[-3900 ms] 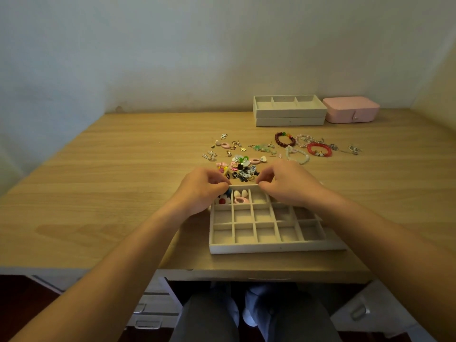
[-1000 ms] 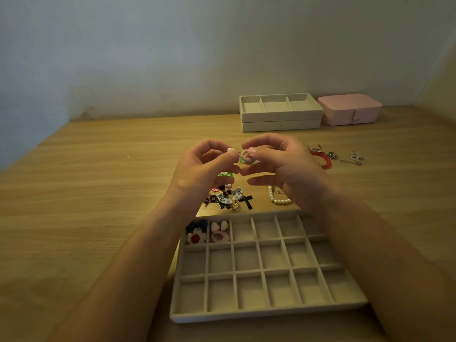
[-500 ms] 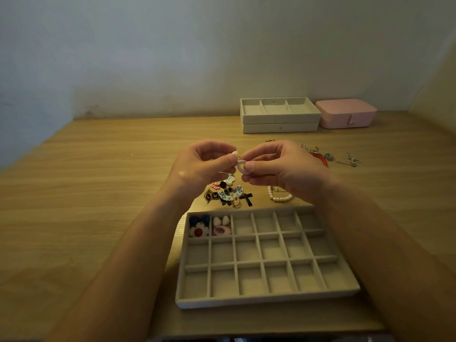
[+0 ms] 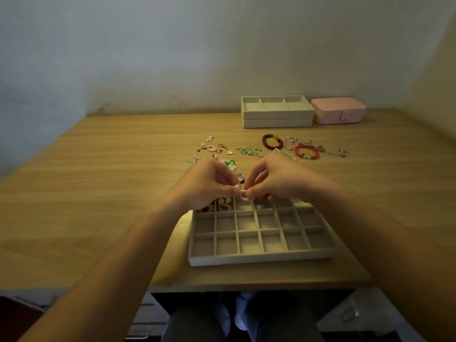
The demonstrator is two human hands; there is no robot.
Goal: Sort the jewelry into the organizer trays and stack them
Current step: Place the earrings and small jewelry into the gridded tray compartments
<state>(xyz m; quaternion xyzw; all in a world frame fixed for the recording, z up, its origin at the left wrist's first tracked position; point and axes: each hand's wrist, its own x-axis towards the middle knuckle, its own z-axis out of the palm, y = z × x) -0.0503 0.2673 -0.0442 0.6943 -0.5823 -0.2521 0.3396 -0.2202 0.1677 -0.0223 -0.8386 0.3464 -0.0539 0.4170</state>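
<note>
Two hands meet over the far row of the gridded tray. The left hand and the right hand have curled fingers, and their thumbs and fingertips come together on a small pink ring. Both pinch it at once (which one bears more of it I cannot tell). The ring hangs just above the third compartment from the left in that far row; whether it touches the divider is unclear.

The tray lies at the near edge of the bench. Its two far-left compartments hold a few small pieces, partly hidden by the left hand, and one of them is a pink hoop.

Beyond the hands, loose earrings are scattered on the bench. To their right lie a brown bead bracelet and a red bracelet. Against the wall stand two stacked trays, with a closed pink box just beside them.
</note>
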